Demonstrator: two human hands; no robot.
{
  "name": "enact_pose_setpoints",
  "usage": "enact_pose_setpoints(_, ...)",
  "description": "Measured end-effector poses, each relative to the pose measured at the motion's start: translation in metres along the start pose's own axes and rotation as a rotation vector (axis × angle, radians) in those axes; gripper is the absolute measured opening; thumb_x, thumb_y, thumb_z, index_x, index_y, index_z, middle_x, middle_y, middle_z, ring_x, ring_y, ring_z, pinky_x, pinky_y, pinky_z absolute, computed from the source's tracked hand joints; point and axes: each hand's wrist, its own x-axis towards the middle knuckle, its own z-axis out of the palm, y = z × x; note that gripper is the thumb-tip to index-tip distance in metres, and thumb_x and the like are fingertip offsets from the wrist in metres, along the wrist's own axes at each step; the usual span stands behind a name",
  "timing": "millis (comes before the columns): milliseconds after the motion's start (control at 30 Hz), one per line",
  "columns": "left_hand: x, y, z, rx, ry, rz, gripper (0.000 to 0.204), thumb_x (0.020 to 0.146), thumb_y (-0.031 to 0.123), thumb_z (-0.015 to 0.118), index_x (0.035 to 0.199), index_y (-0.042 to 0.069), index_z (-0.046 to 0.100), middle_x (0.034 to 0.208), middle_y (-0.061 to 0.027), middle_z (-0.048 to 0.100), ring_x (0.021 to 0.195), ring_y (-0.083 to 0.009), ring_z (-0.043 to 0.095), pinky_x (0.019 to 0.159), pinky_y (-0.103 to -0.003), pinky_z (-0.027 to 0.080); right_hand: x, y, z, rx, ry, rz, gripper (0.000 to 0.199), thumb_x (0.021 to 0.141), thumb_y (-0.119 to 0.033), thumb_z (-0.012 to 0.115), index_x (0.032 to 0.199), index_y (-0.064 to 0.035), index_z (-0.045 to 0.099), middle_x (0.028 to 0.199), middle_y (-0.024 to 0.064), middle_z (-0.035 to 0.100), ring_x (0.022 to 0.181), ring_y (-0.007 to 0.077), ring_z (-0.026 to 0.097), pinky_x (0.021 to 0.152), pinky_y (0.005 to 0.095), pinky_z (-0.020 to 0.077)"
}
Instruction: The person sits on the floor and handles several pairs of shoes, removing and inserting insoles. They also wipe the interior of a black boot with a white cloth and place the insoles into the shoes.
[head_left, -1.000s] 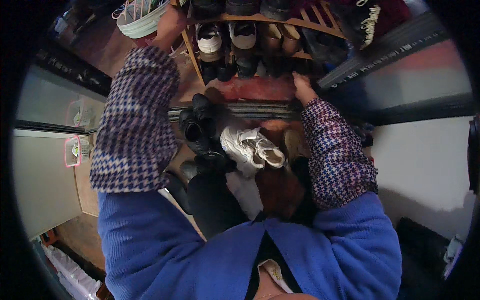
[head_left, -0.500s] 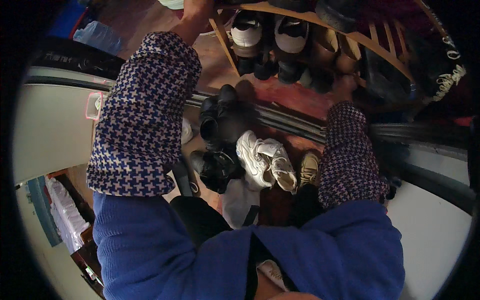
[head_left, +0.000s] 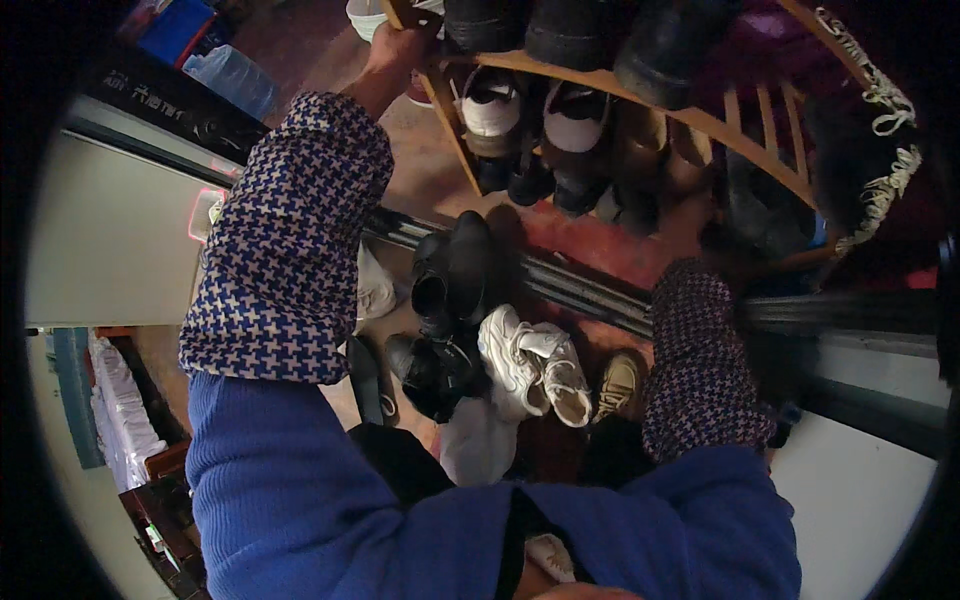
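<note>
Wooden shoe rack [head_left: 600,85], left hand [head_left: 395,50] fingers closed round its corner post; right hand hidden, grip untellable.

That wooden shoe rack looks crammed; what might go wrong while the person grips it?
The left hand grips the corner post of the wooden shoe rack, whose shelves are packed; a tug might tip shoes off. White sneakers and black shoes lie loose on the floor below, a possible trip hazard.

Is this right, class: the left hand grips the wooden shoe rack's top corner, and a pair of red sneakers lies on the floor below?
Not quite. The sneakers on the floor are white, not red, as the head view shows. The left hand does grip the top corner of the wooden shoe rack.
</note>
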Motion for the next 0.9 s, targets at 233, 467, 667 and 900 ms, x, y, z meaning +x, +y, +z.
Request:
enact_pose_setpoints(233, -0.001, -0.002, -0.033, 0.036, -0.055, -0.049, 0.020, 0.083, 0.014, 0.057, 0.096, -0.002, 0.057, 0.083, -0.0088, 0.061, 0.071, -0.0183, 0.059, 0.064, -0.032, 0.047, -0.007, -0.033, 0.021, -0.011, 0.027, -0.033, 0.064, 0.085, -0.053, 0.037, 0.135, -0.0141, 0.031, 0.139, 0.0118, 0.030, 0.124, 0.0322, 0.032, 0.093, 0.0576, 0.0317)
enact_pose_setpoints(467, 0.004, 0.002, -0.057, 0.205, -0.119, -0.041, 0.028, 0.084, 0.017, 0.057, 0.104, -0.001, 0.055, 0.095, -0.0088, 0.059, 0.085, -0.0176, 0.056, 0.074, -0.030, 0.045, -0.032, -0.060, 0.040, -0.424, -0.425, -0.129, 0.052, 0.089, -0.046, 0.032, 0.131, -0.0159, 0.037, 0.134, 0.0085, 0.037, 0.116, 0.0286, 0.040, 0.095, 0.0481, 0.0344)
enact_pose_setpoints(667, 0.016, -0.013, -0.066, 0.165, -0.136, 0.001, 0.029, 0.082, 0.016, 0.056, 0.105, -0.001, 0.053, 0.094, -0.0099, 0.059, 0.084, -0.0183, 0.057, 0.072, -0.031, 0.047, -0.049, -0.052, 0.012, 1.057, -0.308, 0.150, 0.045, 0.091, -0.035, 0.035, 0.133, -0.0181, 0.035, 0.133, 0.0088, 0.038, 0.113, 0.0302, 0.042, 0.094, 0.0463, 0.0350)
enact_pose_setpoints(900, -0.009, 0.005, -0.020, 0.147, 0.086, -0.146, 0.021, 0.083, 0.021, 0.056, 0.096, 0.003, 0.055, 0.069, -0.0058, 0.059, 0.058, -0.0167, 0.056, 0.052, -0.032, 0.046, -0.033, -0.059, -0.029, 1.212, -0.493, 0.371, 0.048, 0.091, -0.030, 0.038, 0.135, -0.0125, 0.029, 0.130, 0.0124, 0.041, 0.114, 0.0280, 0.043, 0.097, 0.0449, 0.0318)
